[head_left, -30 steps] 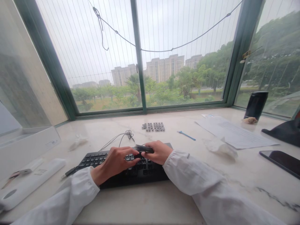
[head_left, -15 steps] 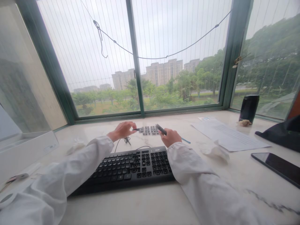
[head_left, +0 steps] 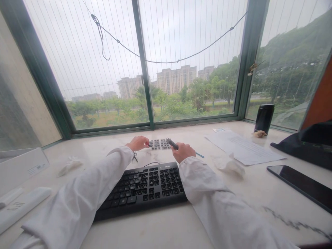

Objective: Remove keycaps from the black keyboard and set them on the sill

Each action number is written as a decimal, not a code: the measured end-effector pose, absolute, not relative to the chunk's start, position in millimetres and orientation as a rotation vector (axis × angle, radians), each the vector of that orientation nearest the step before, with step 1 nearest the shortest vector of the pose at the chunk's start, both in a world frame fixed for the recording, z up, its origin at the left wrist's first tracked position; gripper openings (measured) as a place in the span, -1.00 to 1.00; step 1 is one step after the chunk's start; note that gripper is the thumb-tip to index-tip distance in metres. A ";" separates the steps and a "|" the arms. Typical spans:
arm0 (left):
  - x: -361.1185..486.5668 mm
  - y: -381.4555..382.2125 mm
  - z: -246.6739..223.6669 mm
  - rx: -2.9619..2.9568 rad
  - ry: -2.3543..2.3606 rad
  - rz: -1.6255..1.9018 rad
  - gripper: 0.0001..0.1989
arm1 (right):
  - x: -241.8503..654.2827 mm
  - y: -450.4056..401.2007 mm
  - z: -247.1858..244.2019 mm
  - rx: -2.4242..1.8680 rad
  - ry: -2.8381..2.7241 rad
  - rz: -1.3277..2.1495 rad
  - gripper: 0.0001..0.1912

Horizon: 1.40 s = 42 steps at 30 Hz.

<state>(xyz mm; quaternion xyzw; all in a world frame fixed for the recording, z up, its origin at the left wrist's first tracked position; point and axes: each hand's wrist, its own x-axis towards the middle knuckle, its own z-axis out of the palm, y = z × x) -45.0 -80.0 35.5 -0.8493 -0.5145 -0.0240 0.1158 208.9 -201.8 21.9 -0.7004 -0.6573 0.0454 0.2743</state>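
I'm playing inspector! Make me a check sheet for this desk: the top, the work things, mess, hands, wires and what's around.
Surface: white tabletop with grey marble veins.
Job's things: wide black plastic keyboard, many sockets bare on its right side; small grey keycaps lined up in rows beyond it.
Clutter: crumpled white tissues, printed white paper sheet, flat black smartphone, thin blue stick.
Hands: bare left hand at the rows' left end, grip unclear; bare right hand holding a short dark rod-shaped tool.
Cables: thin black cable behind the keyboard.
Surroundings: large green-framed glass window; green trees and tan buildings outside.
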 end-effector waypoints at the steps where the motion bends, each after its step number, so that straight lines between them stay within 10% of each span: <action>1: -45.4 -79.3 35.3 -2.488 -1.508 -0.068 -0.74 | 209.0 -201.2 21.0 -1.877 -1.776 0.119 -0.61; 42: -44.4 -77.6 30.0 -2.520 -1.513 -0.080 -0.82 | 208.6 -199.5 18.0 -1.870 -1.815 0.143 -0.63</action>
